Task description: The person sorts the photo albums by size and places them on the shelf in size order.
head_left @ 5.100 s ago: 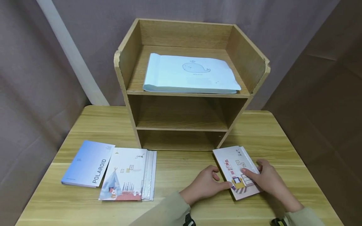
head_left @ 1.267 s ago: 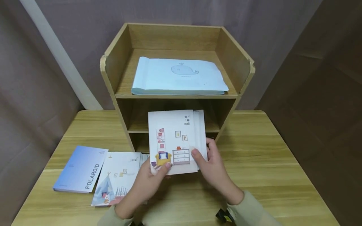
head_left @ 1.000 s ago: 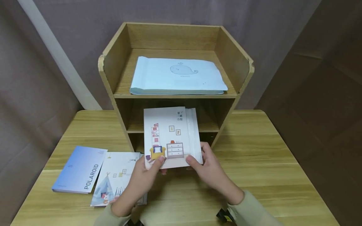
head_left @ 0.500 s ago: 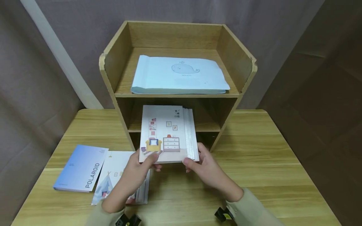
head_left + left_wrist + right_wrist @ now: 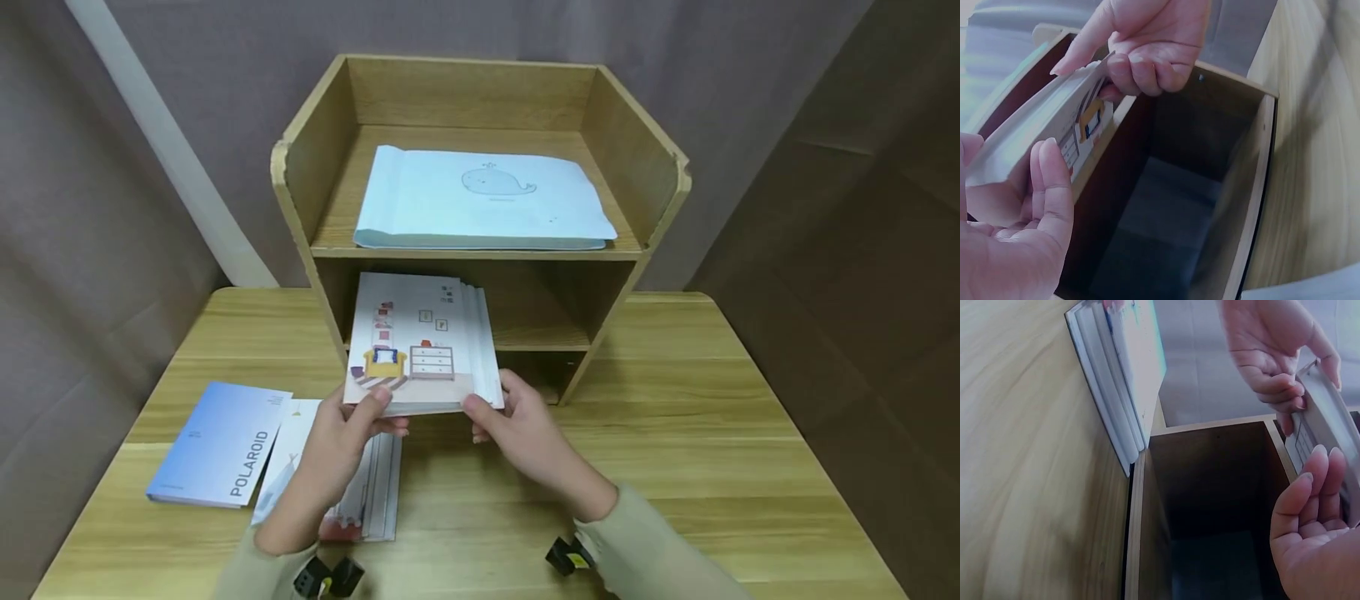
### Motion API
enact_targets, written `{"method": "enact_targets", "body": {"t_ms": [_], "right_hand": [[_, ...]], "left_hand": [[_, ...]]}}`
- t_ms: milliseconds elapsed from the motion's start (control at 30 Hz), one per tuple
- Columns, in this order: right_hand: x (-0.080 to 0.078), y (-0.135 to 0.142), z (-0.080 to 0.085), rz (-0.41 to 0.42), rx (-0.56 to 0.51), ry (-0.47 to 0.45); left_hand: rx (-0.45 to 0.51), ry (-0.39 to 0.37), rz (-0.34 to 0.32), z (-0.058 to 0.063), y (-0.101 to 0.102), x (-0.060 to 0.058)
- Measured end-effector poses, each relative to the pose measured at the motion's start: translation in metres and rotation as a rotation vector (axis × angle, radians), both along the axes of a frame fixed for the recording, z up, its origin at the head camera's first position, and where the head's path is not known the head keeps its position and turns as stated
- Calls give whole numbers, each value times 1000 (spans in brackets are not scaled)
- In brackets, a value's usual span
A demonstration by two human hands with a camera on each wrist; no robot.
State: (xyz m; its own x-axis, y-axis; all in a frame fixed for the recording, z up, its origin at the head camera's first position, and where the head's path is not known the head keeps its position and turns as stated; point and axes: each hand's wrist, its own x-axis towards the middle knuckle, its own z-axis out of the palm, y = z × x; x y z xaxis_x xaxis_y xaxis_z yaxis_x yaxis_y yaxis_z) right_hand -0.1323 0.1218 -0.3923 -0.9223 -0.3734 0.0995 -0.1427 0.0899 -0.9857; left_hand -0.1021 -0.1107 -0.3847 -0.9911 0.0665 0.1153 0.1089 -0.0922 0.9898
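Observation:
Between my two hands is a small stack of pale photo albums (image 5: 420,333), the top cover drawn with a yellow armchair and a chest of drawers. My left hand (image 5: 337,442) grips the near left corner, thumb on top and fingers beneath. At the near right corner my right hand (image 5: 525,425) pinches the stack in the same way. The far part of the stack is at the middle compartment of a wooden shelf unit (image 5: 480,252), toward its left side. In the left wrist view the albums (image 5: 1035,131) sit above the open bottom compartment (image 5: 1166,206).
A large pale blue album with a whale (image 5: 487,200) lies on the top shelf. At left on the table (image 5: 675,467) are a blue POLAROID album (image 5: 221,446) and a stack of white albums (image 5: 382,492), partly hidden by my left arm. Curtains hang behind.
The albums lay on the table at right earlier; both hands then held them up before the shelf. Over the last second they have moved forward and left, toward the middle compartment.

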Motion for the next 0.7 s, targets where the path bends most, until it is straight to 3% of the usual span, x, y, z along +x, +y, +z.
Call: {"method": "enact_targets", "body": {"t_ms": [233, 500, 700], "right_hand": [[-6, -12, 3, -45, -2, -17], [-13, -28, 9, -115, -20, -83], [-9, -36, 27, -129, -18, -65]], "left_hand": [[-29, -39, 68, -3, -6, -7], [112, -110, 145, 3, -7, -19], [128, -139, 137, 4, -9, -26]]}}
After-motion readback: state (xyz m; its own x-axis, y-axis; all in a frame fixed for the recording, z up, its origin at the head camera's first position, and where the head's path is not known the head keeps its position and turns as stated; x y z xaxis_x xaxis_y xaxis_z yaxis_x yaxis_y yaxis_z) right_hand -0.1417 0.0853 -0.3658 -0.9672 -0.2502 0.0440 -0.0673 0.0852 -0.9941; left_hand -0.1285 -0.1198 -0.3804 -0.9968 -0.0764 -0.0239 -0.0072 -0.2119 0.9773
